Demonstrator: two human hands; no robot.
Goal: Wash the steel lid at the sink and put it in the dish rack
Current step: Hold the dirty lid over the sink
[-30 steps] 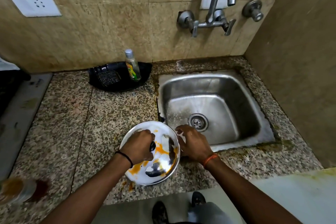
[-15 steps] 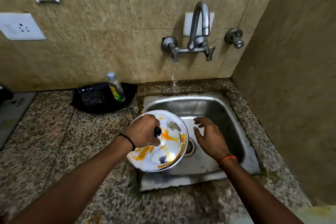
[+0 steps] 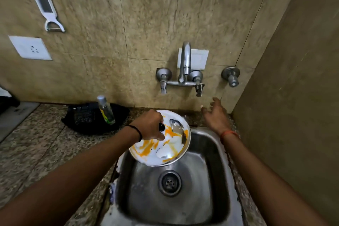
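1. Nearest the viewer, a square stainless-steel sink basin (image 3: 209,154) sat sunk into a speckled granite counter (image 3: 45,152). The basin held no dishes; only its round drain strainer (image 3: 170,182) showed at the bottom, and the steel looked wet.
2. Above the far left part of the basin, the left hand (image 3: 150,127) was curled tightly round the small black knob (image 3: 161,127) of a round steel lid (image 3: 161,138), holding it clear of the sink.
3. The lid was smeared with orange-yellow sauce and white residue. It looked thin, stiff and light, and probably slippery where greasy. The central knob seemed the safest hold, with the rim as a second grip for scrubbing.
4. The right hand (image 3: 215,115) held nothing. Its fingers were spread wide and reached toward the far wall, below the taps.
5. Left of the sink, farther back, a black plastic tray (image 3: 95,121) held a dark scrubber and a clear bottle of yellow-green dish liquid (image 3: 106,110), standing tilted.
6. On the far tiled wall were a curved chrome mixer tap (image 3: 184,68) with two lever handles, and a separate chrome valve (image 3: 231,76) to the right. No water was running.
7. No dish rack was in view.
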